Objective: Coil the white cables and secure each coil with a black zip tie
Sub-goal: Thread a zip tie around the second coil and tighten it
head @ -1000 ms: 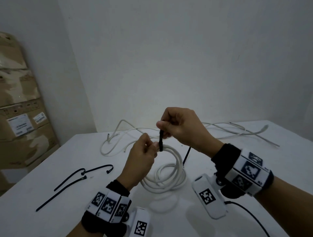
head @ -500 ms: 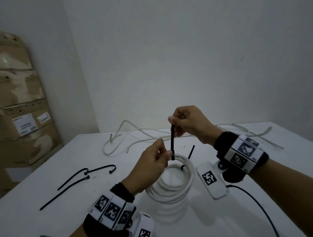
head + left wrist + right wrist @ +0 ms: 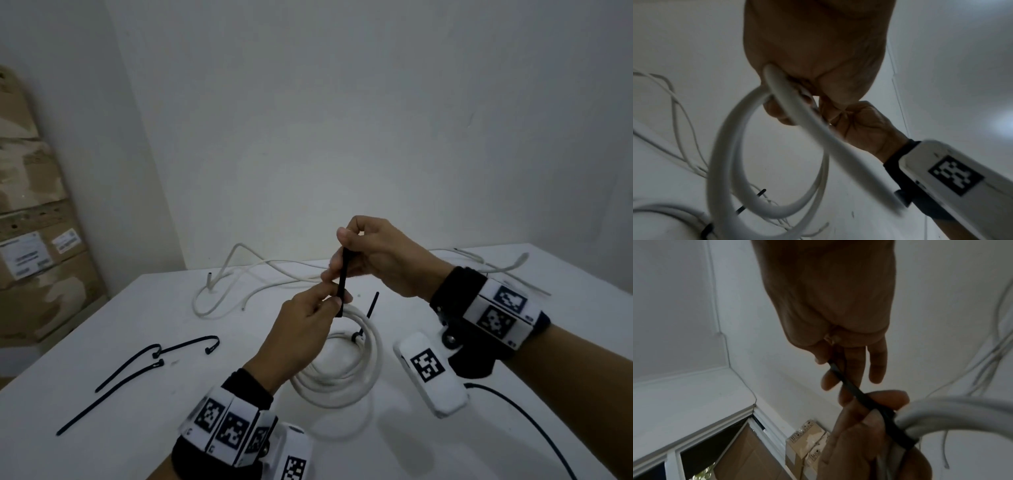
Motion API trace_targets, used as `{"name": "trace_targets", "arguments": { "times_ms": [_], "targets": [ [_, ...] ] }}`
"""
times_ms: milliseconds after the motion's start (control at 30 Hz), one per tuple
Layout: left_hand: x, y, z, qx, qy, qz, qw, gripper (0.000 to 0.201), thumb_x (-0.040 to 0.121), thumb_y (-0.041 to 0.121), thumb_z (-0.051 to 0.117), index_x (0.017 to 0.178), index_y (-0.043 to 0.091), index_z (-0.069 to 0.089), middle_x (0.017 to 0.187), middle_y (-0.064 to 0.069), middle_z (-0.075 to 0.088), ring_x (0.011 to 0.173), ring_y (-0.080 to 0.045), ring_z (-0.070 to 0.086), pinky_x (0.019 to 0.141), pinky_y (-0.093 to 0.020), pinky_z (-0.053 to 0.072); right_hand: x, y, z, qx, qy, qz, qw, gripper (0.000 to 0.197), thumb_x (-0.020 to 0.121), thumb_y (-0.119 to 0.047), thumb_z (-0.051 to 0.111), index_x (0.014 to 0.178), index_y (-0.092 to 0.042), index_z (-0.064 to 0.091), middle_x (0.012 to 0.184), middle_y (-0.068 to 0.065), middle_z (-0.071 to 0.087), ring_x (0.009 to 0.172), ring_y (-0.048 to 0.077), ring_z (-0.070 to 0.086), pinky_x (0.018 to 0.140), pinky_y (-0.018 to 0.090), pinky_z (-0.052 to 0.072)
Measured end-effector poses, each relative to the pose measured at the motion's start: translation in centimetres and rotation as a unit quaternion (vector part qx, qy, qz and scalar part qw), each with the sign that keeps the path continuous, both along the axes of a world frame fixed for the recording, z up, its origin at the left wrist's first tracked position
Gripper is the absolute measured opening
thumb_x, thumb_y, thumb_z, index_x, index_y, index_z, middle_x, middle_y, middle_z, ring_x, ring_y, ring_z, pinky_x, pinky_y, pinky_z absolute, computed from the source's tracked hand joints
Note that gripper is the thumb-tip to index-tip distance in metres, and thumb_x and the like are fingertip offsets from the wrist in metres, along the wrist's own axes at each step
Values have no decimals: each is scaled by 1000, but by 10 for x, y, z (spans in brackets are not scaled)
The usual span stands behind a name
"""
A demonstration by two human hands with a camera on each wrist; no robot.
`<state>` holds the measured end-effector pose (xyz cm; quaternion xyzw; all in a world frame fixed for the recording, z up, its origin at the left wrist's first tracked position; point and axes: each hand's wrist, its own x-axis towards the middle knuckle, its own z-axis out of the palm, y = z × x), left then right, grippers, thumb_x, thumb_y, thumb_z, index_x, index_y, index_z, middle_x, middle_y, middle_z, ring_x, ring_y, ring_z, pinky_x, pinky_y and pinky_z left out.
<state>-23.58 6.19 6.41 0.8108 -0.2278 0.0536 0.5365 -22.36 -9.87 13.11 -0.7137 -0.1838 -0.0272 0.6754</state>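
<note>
A coil of white cable (image 3: 346, 377) hangs over the white table (image 3: 137, 411), lifted at its top. My left hand (image 3: 308, 308) grips the coil's top (image 3: 777, 84) where a black zip tie (image 3: 342, 281) wraps it. My right hand (image 3: 370, 253) pinches the tie's tail (image 3: 840, 378) and holds it up and taut above the coil (image 3: 941, 408). A second black tie (image 3: 363, 329) is fastened on the coil's right side, its tail sticking up. Loose white cables (image 3: 260, 270) lie at the back of the table.
Three spare black zip ties (image 3: 150, 363) lie on the table at the left. Cardboard boxes (image 3: 34, 222) are stacked against the left wall. A black lead (image 3: 534, 428) trails from my right wrist camera across the table's near right.
My right hand has drawn the tie's tail upward, away from my left hand, so more of the black strap shows between them. The coil has risen a little with my left hand.
</note>
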Motion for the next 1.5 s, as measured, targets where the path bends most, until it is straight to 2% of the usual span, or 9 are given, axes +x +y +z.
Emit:
{"name": "trace_targets", "arguments": {
  "times_ms": [200, 333, 533, 667, 833, 967, 1100, 1267, 1500],
  "targets": [
    [-5, -1, 2, -24, -45, -6, 999, 23, 97, 32, 51, 88, 23, 70, 60, 9, 63, 56, -4, 53, 63, -25, 45, 7, 10, 7, 5, 11, -16, 1000, 27, 100, -16, 47, 74, -14, 39, 56, 1, 48, 50, 18, 49, 58, 28, 37],
    [-6, -5, -1, 2, -40, -17, 999, 25, 97, 30, 52, 82, 18, 68, 55, 6, 60, 50, -6, 51, 57, -23, 43, 14, 17, 4, 49, 119, -87, 988, 34, 98, -7, 43, 67, -16, 34, 57, 2, 36, 45, 14, 33, 52, 26, 23],
    [-8, -7, -3, -4, 18, -31, 999, 27, 98, 29, 51, 78, 16, 65, 53, 8, 55, 46, -8, 45, 49, -20, 38, 14, 18, -8, 29, 114, -134, 984, 31, 98, -8, 45, 68, -13, 38, 57, 4, 42, 45, 16, 40, 49, 26, 26],
    [0, -2, 12, -84, 101, -5, 991, 22, 96, 30, 55, 91, 12, 67, 62, -4, 63, 39, -17, 48, 35, -19, 27, 7, 9, -4, 26, 45, -85, 995, 26, 96, -36, 52, 91, -11, 48, 77, 4, 69, 69, 19, 68, 67, 29, 41],
    [16, 12, 26, -176, 122, 67, 974, 20, 98, 26, 52, 93, 10, 63, 63, -5, 64, 36, -20, 48, 36, -18, 27, -9, -7, -31, -115, 146, 3, 983, 80, 69, -77, 50, 122, -17, 57, 115, 8, 67, 108, 26, 63, 92, 44, 48],
    [18, 12, 26, -204, 115, 95, 968, 19, 98, 26, 51, 93, 13, 63, 66, -6, 66, 39, -20, 53, 36, -20, 31, -22, -3, -51, -21, 200, 66, 977, 45, 84, -45, 64, 110, -9, 60, 97, 13, 73, 94, 32, 69, 84, 40, 54],
    [17, 15, 25, -212, 136, 100, 963, 17, 96, 27, 55, 93, 15, 67, 81, -10, 73, 59, -21, 64, 42, -25, 44, -22, 9, -57, 157, 206, 45, 965, 8, 91, -11, 57, 86, -5, 56, 61, 8, 58, 56, 24, 63, 65, 35, 57],
    [18, 24, 22, -264, 202, 54, 942, 25, 92, 24, 61, 103, 2, 65, 86, -14, 67, 56, -20, 63, 45, -26, 50, -19, 25, -69, 220, 236, 3, 947, 24, 100, -9, 40, 77, -14, 47, 50, -5, 27, 37, 6, 23, 41, 21, 35],
    [11, 27, 4, -286, 210, 62, 933, 25, 92, 23, 60, 103, 0, 65, 74, -11, 66, 53, -17, 64, 45, -26, 50, -14, 34, -66, 253, 224, -30, 941, 20, 98, -17, 49, 80, -12, 46, 49, -5, 25, 37, 6, 21, 37, 19, 29]
  ]
}}
